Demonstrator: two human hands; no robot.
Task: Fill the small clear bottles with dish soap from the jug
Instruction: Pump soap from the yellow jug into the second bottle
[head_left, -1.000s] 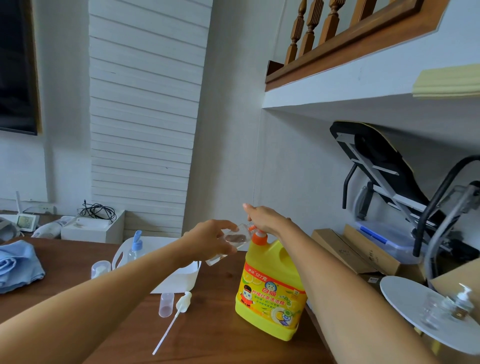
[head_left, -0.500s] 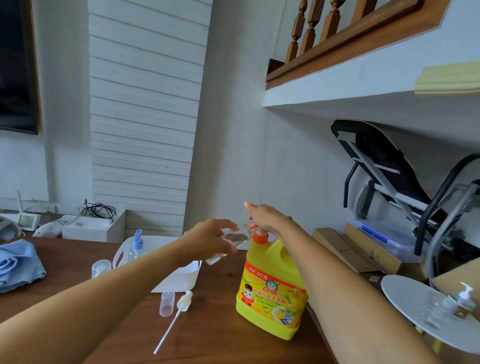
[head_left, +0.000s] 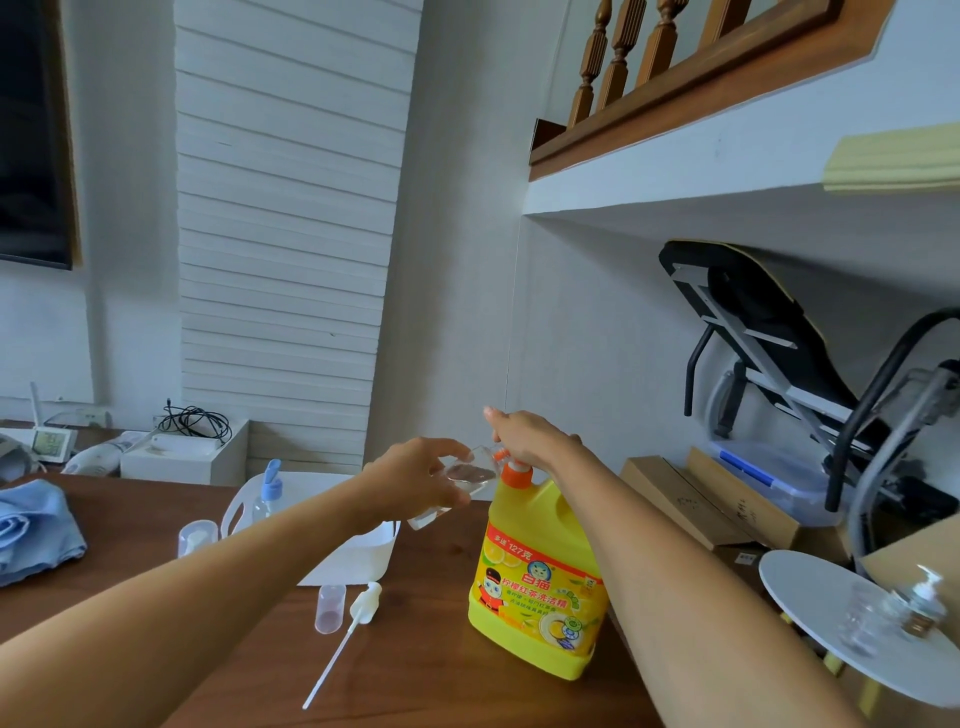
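Left hand (head_left: 415, 475): its grip is closed round a small clear bottle (head_left: 470, 483), fingers and thumb curled about the body. The bottle is held off the bench (head_left: 426, 654), tilted, its upper end just beside the orange pump (head_left: 514, 470) on the yellow jug (head_left: 540, 587). A brownish patch shows through the bottle wall; we cannot tell whether it is liquid.

Right hand (head_left: 532, 441): it rests palm-down on top of the pump head, fingers stretched forward rather than wrapped round it, so this grip is open and holds nothing. One finger points up.

The jug stands upright near the bench's right edge, label towards us.

Elsewhere on the bench we note a loose white pump head with its dip tube (head_left: 353, 621) lying flat, and a small clear cap (head_left: 330, 608) just beside it. Behind these sits a white basket (head_left: 363, 553). A bottle with a blue pump top (head_left: 267, 493) stands at the basket's left, and a blue cloth (head_left: 36, 525) lies at far left.

Off the bench to the right, a round white tray (head_left: 800, 577) carries clear bottles, one with a pump (head_left: 927, 600).
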